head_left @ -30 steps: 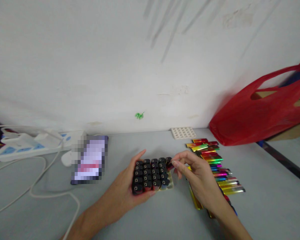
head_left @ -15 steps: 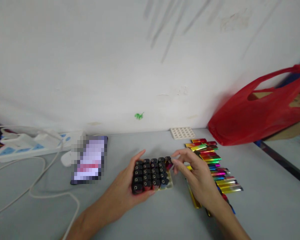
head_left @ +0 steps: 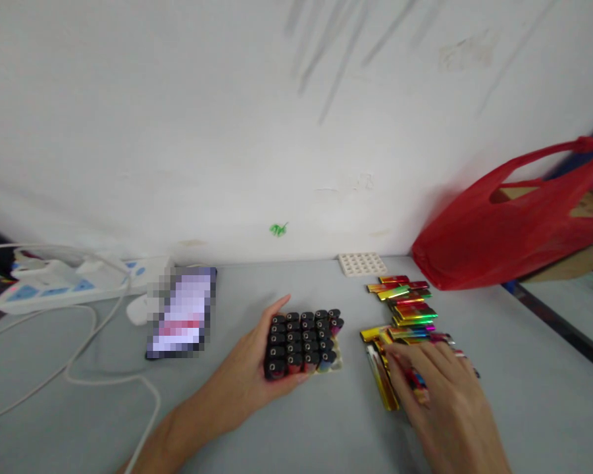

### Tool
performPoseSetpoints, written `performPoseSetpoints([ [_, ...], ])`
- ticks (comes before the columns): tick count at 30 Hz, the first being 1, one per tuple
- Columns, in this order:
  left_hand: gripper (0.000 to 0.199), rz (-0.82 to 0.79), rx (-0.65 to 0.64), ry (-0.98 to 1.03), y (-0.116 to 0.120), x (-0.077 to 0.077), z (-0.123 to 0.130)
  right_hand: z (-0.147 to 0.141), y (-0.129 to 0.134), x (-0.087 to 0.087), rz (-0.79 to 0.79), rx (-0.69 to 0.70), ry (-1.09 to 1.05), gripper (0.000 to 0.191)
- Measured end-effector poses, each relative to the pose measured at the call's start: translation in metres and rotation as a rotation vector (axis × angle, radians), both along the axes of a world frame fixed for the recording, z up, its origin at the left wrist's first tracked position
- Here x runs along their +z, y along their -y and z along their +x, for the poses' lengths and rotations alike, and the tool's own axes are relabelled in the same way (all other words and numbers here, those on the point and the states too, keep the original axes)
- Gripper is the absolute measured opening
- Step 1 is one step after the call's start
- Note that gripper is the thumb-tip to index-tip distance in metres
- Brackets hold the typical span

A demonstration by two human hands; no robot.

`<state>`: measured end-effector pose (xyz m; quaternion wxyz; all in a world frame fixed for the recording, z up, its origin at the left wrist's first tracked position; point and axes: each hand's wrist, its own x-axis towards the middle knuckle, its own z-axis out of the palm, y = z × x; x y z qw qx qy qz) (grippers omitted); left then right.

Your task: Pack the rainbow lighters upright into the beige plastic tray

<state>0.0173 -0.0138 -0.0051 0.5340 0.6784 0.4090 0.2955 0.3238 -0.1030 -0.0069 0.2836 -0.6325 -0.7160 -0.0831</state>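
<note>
Currently, black-topped tubes (head_left: 308, 336) clasped in left hand (head_left: 251, 368), grip wrapped round, tray (head_left: 339, 363) seen beneath, shiny tubes (head_left: 413, 311) partly covered by right hand (head_left: 447, 388), its grip hidden, cannot be told.

Plain indoor workspace here, home or workshop, can't call it, smooth grey tabletop (head_left: 326, 428) right up against scuffed white wall (head_left: 202, 131), long white-and-blue plastic power strip (head_left: 83, 286)
</note>
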Motion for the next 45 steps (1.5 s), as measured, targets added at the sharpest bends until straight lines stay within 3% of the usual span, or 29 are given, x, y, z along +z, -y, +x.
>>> performPoseSetpoints([
  [4,0.102,0.017,-0.008,-0.026,0.000,-0.001,0.000,0.005,0.027,-0.025,0.031,0.062,0.093,0.026],
  [8,0.101,0.063,0.014,-0.063,-0.001,0.001,0.000,0.002,0.035,-0.035,0.037,0.037,0.132,0.024],
  [15,0.100,0.026,0.002,-0.047,0.000,0.003,0.000,-0.021,0.022,-0.034,0.027,-0.101,0.224,0.025],
  [21,0.101,0.044,0.010,-0.054,0.000,0.001,0.000,-0.035,0.011,-0.030,-0.016,-0.073,0.153,0.020],
  [27,0.101,0.033,0.001,-0.026,-0.001,0.000,0.001,-0.046,0.000,-0.022,-0.017,-0.063,0.043,0.034],
  [29,0.102,0.019,-0.010,-0.015,-0.001,-0.001,0.000,-0.046,0.001,-0.020,-0.020,-0.029,-0.001,0.030],
  [32,0.101,0.035,-0.008,-0.040,-0.001,-0.001,0.000,-0.047,0.008,-0.013,-0.077,0.041,-0.190,0.021],
  [35,0.100,0.052,-0.006,-0.059,-0.001,0.001,0.000,-0.055,0.012,-0.001,-0.216,0.047,-0.611,0.024],
  [39,0.100,0.063,0.007,-0.058,-0.001,0.002,0.001,-0.068,-0.003,0.011,-0.498,0.156,-1.265,0.033],
  [45,0.102,0.067,0.003,-0.069,-0.001,0.000,0.000,-0.068,-0.033,0.020,-0.656,0.322,-1.796,0.061],
])
